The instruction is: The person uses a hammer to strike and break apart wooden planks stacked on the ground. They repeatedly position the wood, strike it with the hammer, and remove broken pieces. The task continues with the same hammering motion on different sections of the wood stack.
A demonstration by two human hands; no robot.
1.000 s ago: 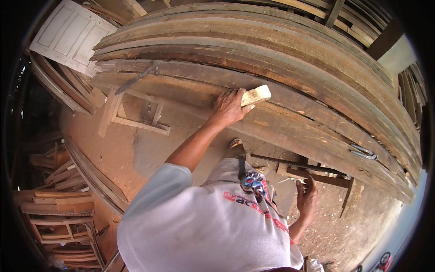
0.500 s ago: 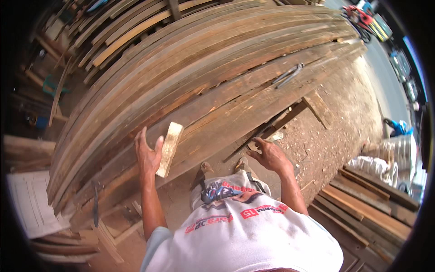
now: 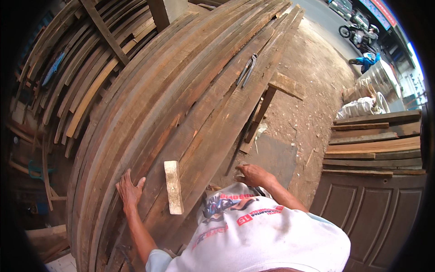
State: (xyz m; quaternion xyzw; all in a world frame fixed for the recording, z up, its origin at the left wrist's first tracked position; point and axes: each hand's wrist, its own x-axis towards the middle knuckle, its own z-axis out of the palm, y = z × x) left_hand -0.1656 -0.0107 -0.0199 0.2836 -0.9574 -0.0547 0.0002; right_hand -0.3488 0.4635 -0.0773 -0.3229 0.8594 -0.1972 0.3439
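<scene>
My left hand (image 3: 129, 190) lies flat, fingers spread, on a stack of long dark wooden planks (image 3: 181, 104). Just to its right a short pale wooden block (image 3: 173, 187) rests on the planks, apart from the hand. My right hand (image 3: 254, 174) is at the near edge of the plank stack, fingers curled over the edge of the lowest plank. A pair of metal pincers (image 3: 247, 70) lies farther along the planks. My white printed shirt (image 3: 258, 235) fills the lower middle.
More planks lean in racks at the left (image 3: 81, 81). A stack of boards (image 3: 376, 145) lies on a panelled door (image 3: 376, 213) at the right. Dirt ground (image 3: 308, 109) runs between; sacks (image 3: 360, 108) and motorbikes (image 3: 362, 45) stand beyond.
The view has swung round along the planks. My left hand has let go of the pale block, which now lies loose beside it. My right hand has come up to the plank edge.
</scene>
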